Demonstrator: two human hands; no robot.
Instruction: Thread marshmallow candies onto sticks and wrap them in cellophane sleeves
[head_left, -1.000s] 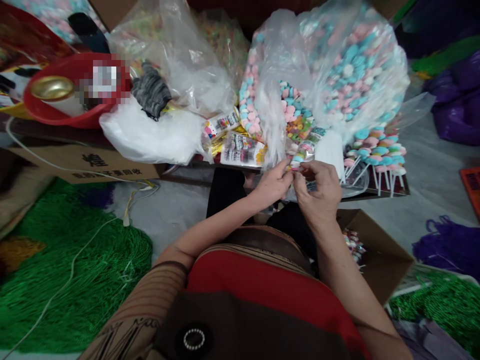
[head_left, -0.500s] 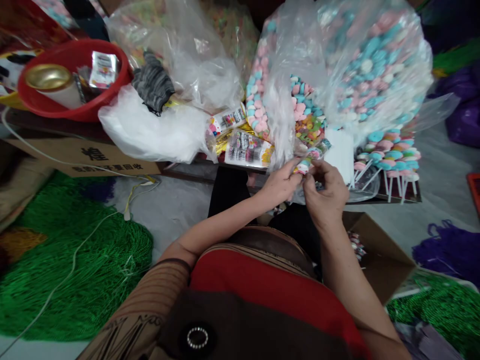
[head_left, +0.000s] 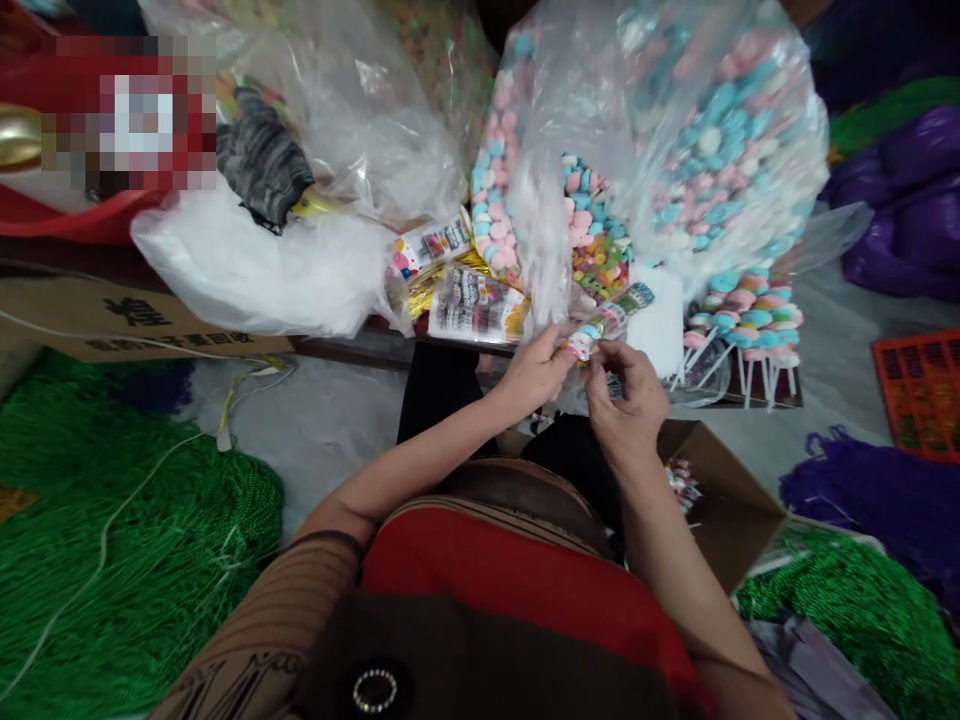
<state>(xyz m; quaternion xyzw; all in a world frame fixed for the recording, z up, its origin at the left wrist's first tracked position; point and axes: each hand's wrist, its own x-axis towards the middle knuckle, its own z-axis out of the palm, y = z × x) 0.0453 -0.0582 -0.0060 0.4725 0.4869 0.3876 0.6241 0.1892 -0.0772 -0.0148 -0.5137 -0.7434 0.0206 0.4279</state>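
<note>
My left hand (head_left: 534,374) is closed on a narrow, clear printed candy packet (head_left: 610,314) with coloured candy inside. The packet slants up to the right above the table's front edge. At its lower end my right hand (head_left: 628,398) pinches with thumb and fingers; the exact grip is partly hidden. Behind the hands lie loose pink and blue marshmallows (head_left: 581,205) and small ring candies (head_left: 600,262) in an opened plastic bag. Flat printed wrappers (head_left: 474,304) lie left of my left hand. To the right, candy skewers (head_left: 759,308) on white sticks are piled beside a white slab (head_left: 655,318).
Large clear bags of marshmallows (head_left: 720,140) and ring candies (head_left: 420,50) line the back. A red basin (head_left: 67,215), a grey knitted glove (head_left: 264,158) and a white plastic bag (head_left: 262,265) stand left. An open cardboard box (head_left: 739,500) sits low right; green cords (head_left: 150,560) cover the floor left.
The view has shifted right, so the surroundings appear further left. More of the candy packet now shows above my fingers. Both hands stay together at it.
</note>
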